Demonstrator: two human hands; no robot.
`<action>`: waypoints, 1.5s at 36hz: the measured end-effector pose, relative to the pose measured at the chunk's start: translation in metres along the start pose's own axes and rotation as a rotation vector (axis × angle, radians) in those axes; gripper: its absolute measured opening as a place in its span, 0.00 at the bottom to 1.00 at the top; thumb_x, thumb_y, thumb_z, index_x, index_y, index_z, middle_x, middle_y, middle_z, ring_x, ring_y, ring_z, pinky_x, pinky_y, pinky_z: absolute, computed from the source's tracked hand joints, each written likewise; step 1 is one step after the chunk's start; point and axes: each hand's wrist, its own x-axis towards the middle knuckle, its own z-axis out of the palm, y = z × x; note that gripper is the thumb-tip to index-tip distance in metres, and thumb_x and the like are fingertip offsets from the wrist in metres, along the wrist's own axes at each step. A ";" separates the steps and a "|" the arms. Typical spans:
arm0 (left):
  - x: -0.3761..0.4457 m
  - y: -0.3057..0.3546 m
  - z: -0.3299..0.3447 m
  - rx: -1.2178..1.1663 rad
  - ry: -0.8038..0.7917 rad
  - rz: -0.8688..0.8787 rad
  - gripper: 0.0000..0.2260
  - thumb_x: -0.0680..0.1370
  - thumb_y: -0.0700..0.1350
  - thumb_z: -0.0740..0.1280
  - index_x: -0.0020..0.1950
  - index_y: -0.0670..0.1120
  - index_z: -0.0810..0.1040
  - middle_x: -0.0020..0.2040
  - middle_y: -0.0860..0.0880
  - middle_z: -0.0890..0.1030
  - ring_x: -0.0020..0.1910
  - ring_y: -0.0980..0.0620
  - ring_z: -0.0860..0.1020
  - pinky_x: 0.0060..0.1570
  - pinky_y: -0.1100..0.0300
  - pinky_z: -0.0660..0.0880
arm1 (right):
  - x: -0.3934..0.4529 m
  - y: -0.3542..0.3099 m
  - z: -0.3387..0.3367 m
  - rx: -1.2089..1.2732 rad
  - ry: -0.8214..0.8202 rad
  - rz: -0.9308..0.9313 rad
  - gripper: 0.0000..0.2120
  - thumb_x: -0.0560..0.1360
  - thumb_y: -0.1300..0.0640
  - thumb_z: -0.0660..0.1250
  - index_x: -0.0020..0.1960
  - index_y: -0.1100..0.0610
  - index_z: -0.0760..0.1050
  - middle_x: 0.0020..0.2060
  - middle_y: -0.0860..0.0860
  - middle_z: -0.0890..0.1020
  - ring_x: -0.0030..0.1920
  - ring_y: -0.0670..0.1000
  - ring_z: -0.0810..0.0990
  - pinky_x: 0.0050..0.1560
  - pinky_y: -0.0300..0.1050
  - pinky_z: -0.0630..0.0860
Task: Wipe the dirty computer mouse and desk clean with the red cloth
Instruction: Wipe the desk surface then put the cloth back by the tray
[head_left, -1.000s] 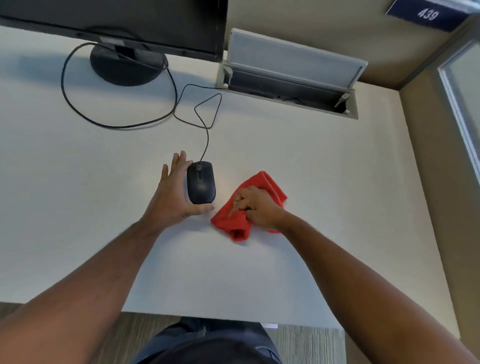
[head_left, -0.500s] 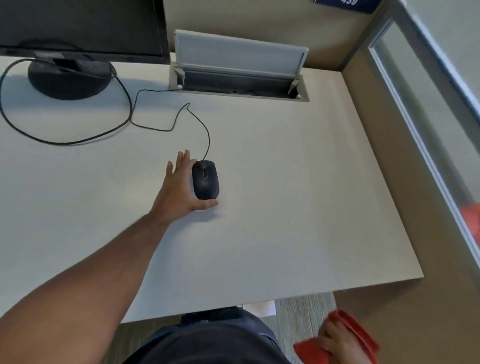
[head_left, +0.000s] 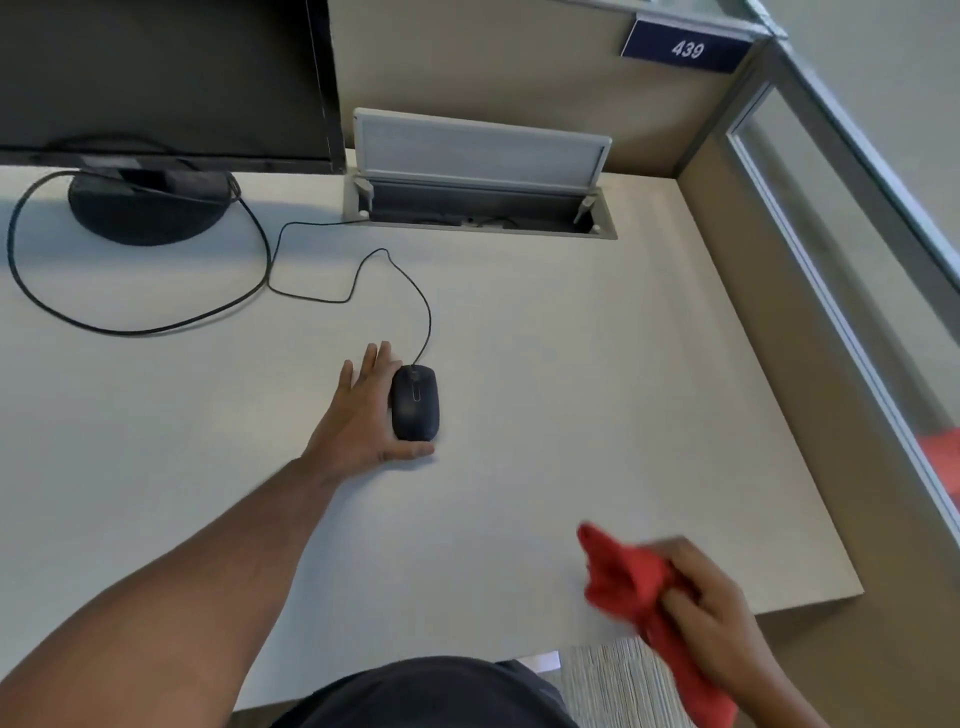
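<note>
Right hand (head_left: 711, 618) is clenched around the red cloth (head_left: 631, 584), bunched up, over the near right corner of the desk (head_left: 571, 389). Cloth is motion-blurred; can't tell if it's touching the surface or just above it. A tail of it hangs down past the desk edge, under the wrist.

Left hand (head_left: 363, 415) lies flat and spread on the desk, fingers against the left side of the mouse (head_left: 414, 402), thumb curled along its near end. Bracing it, not gripping it.

Mouse sits mid-desk, upright, well apart from the cloth. Its cable (head_left: 270, 270) loops back toward the open cable hatch (head_left: 478, 208) at the rear. Monitor stand (head_left: 148, 208) is back left.

Progress: no dirt or smears visible on the mouse or desk at this resolution, so I can't judge what's already clean. Going by position, my read is the cloth is working the front right corner of the desk. The area around the mouse, the mouse itself and the back left near the cable probably remain, unless already covered.
</note>
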 end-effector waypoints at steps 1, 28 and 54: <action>-0.001 0.000 0.000 -0.005 -0.004 -0.003 0.55 0.61 0.67 0.82 0.79 0.49 0.57 0.85 0.48 0.52 0.83 0.58 0.40 0.80 0.54 0.35 | 0.020 -0.019 0.003 -0.067 0.000 -0.036 0.28 0.72 0.82 0.57 0.58 0.56 0.81 0.47 0.56 0.86 0.45 0.60 0.86 0.44 0.51 0.82; 0.006 0.004 -0.006 0.081 -0.036 -0.029 0.62 0.61 0.73 0.77 0.85 0.45 0.54 0.86 0.52 0.48 0.80 0.65 0.36 0.77 0.64 0.33 | 0.373 -0.168 0.150 -0.562 0.317 -0.114 0.24 0.84 0.47 0.58 0.75 0.59 0.67 0.71 0.59 0.71 0.69 0.60 0.71 0.70 0.58 0.69; 0.007 -0.001 -0.003 0.113 -0.061 -0.021 0.66 0.60 0.76 0.76 0.85 0.45 0.50 0.86 0.52 0.47 0.82 0.62 0.37 0.79 0.61 0.35 | 0.362 -0.122 0.177 -0.874 0.101 -0.193 0.39 0.80 0.29 0.40 0.83 0.50 0.42 0.83 0.54 0.44 0.82 0.59 0.42 0.79 0.66 0.40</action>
